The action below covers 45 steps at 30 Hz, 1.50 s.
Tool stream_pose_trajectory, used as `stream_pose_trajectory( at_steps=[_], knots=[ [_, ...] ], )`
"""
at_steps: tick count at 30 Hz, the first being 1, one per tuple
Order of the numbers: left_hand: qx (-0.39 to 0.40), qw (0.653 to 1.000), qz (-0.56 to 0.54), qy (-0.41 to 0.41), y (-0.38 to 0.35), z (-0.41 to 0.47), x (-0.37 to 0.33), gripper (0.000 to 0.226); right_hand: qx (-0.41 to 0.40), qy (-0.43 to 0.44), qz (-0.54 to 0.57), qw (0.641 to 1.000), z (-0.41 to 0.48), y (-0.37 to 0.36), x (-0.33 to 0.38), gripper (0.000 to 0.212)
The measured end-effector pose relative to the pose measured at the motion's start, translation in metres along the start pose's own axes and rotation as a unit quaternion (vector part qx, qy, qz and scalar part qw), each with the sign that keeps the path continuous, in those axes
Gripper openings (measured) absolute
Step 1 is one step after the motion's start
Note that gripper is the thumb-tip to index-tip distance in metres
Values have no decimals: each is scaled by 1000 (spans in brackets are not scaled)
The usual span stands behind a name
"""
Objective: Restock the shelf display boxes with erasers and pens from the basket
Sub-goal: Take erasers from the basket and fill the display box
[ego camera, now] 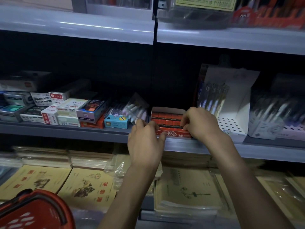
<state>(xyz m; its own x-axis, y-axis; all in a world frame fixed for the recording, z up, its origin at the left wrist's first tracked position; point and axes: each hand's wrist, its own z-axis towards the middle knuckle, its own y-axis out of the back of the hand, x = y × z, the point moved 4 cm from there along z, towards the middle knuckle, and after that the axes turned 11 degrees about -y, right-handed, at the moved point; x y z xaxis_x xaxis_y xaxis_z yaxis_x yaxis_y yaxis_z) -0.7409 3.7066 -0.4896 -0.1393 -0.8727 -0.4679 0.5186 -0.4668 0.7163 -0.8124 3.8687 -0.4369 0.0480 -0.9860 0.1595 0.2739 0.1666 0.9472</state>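
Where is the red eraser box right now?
Head view, centre of the middle shelf: the red eraser box, gripped by the left hand and right hand, beside the white pen display.

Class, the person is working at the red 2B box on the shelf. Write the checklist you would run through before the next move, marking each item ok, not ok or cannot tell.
1. Eraser box rests on the shelf, front at the shelf edge: ok.
2. Left hand grips the box's left front corner: ok.
3. Right hand curls its fingers over the right front edge; whether it is holding an eraser: cannot tell.
4. Free space in the box: the visible rows look full, so not ok.
5. Basket in view at lower left: ok; stock left inside: cannot tell.
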Motion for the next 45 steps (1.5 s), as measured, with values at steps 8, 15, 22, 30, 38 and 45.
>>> stream_pose_trajectory(
  at_steps=[8,15,22,30,38,45],
  knots=[
    [-10,1000,-6,-1,-2,-1,0,36,-2,-14,30,999,-33,4,-4,30],
    [-12,1000,0,2,0,-4,-2,34,-27,19,45,998,-65,-11,0,28],
    [-10,1000,15,-22,6,-10,-3,24,-7,32,54,998,-75,-9,-2,38],
    [31,986,100,-132,21,-24,-4,57,-62,32,102,992,-96,7,-4,46],
    [114,961,189,-168,66,-73,3,79,-34,32,142,989,-142,12,3,79],
    [237,910,294,-173,98,-95,39,91,29,85,166,982,-157,-3,50,89]
  ],
)
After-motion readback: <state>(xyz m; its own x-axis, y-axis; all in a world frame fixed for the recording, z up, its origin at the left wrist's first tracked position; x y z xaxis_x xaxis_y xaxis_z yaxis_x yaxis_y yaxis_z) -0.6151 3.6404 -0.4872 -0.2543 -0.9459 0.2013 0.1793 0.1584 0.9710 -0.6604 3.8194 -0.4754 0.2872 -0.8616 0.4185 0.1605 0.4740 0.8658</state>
